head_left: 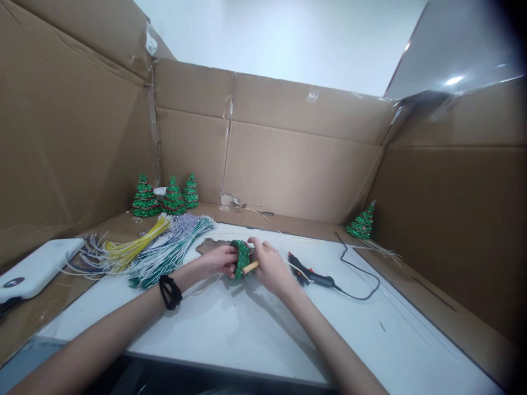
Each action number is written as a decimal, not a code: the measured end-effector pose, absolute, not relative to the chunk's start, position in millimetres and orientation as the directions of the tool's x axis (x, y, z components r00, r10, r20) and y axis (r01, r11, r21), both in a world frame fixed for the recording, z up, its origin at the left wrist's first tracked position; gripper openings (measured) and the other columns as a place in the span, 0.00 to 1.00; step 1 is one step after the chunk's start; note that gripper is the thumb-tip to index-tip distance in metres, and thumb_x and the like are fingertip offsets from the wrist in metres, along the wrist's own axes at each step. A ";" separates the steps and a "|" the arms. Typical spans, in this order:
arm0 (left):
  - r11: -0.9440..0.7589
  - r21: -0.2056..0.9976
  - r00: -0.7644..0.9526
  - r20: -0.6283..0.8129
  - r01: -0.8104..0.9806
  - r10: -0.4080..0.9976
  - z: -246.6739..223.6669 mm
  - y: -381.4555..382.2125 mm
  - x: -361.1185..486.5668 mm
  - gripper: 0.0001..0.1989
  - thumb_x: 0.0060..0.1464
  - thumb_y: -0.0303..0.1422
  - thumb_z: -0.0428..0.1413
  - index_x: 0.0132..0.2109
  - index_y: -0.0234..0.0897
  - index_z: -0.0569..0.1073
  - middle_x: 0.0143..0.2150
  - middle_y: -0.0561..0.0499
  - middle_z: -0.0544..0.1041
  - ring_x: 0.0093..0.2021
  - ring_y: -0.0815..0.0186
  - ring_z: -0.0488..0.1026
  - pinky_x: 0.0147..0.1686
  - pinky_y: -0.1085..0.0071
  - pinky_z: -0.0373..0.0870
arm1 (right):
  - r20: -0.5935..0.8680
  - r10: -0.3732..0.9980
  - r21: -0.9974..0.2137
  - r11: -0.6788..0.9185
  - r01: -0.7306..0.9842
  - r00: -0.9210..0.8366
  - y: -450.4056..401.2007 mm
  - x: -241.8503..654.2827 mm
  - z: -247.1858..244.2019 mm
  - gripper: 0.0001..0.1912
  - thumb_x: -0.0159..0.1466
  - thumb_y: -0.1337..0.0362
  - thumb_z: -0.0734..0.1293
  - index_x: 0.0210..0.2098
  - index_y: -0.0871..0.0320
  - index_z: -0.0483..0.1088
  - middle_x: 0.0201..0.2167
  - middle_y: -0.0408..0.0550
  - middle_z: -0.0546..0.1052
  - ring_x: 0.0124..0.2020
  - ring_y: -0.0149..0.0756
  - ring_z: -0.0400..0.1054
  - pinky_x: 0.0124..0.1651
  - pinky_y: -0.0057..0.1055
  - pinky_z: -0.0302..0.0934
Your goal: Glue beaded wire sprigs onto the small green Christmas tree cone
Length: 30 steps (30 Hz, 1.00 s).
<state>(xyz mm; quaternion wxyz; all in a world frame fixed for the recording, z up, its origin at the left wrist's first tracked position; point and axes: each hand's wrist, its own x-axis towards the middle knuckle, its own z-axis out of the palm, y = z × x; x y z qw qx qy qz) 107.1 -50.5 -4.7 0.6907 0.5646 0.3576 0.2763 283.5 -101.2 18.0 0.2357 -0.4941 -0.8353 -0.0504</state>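
My left hand [220, 260] is closed on the left side of a small green Christmas tree ornament [241, 253], which is tilted over the white tabletop, with its fingertips at the base. On the other side, my right hand [272, 267] is closed around a light wooden handle [250, 267] whose blunt end points toward the tree. The far end of that handle is hidden in the palm. A thin white strand [300, 270] shows just right of this hand. Beneath and behind the ornament lies a ragged brown piece [208, 246].
A black glue gun [315, 277] with a cord lies right of my hands. Bundles of yellow [138, 244] and green-and-white wires [173, 252] lie left. Finished-looking trees [144, 197] stand at the back left, another tree [362, 222] at right. A white device [39, 269] sits far left. Cardboard walls [304, 159] enclose the table.
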 end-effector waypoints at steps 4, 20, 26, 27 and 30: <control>0.162 0.979 0.600 -0.203 0.122 0.774 2.3 -51.1 104.4 0.11 0.46 0.35 0.58 0.35 0.32 0.70 0.17 0.57 0.68 0.17 0.73 0.64 0.25 0.71 0.69 | 0.419 0.852 -0.152 0.406 0.901 -0.314 -99.7 303.0 25.9 0.12 0.56 0.76 0.56 0.37 0.57 0.62 0.27 0.47 0.72 0.28 0.37 0.61 0.33 0.29 0.48; -0.157 0.941 0.586 -0.051 0.299 0.808 -3.3 -39.0 101.5 0.14 0.43 0.42 0.55 0.27 0.34 0.68 0.16 0.61 0.54 0.17 0.75 0.48 0.19 0.73 0.41 | 0.601 0.653 0.121 0.496 0.860 -0.461 -97.1 302.2 26.7 0.08 0.66 0.69 0.56 0.32 0.58 0.65 0.29 0.46 0.72 0.32 0.36 0.60 0.39 0.33 0.46; -0.213 0.943 0.586 0.024 0.255 0.810 -7.0 -38.6 103.7 0.13 0.43 0.40 0.55 0.27 0.33 0.70 0.18 0.60 0.57 0.20 0.74 0.51 0.22 0.73 0.46 | 0.597 0.613 0.306 0.423 0.853 -0.518 -103.4 294.2 29.6 0.07 0.63 0.72 0.58 0.31 0.59 0.65 0.29 0.48 0.70 0.33 0.38 0.57 0.42 0.36 0.46; -0.222 0.942 0.587 0.033 0.253 0.809 -8.8 -37.2 104.0 0.12 0.43 0.40 0.56 0.27 0.33 0.70 0.18 0.59 0.58 0.21 0.73 0.52 0.23 0.74 0.47 | 0.602 0.611 0.309 0.416 0.856 -0.514 -103.6 294.1 29.9 0.07 0.63 0.72 0.58 0.31 0.59 0.65 0.29 0.48 0.69 0.33 0.38 0.56 0.42 0.36 0.46; -0.267 0.930 0.608 0.062 0.253 0.792 -12.8 -33.3 104.1 0.11 0.44 0.38 0.55 0.27 0.33 0.71 0.21 0.57 0.64 0.23 0.72 0.57 0.24 0.74 0.51 | 0.626 0.607 0.290 0.403 0.868 -0.490 -103.0 294.2 29.5 0.09 0.65 0.70 0.57 0.30 0.59 0.65 0.28 0.47 0.69 0.32 0.38 0.56 0.42 0.36 0.46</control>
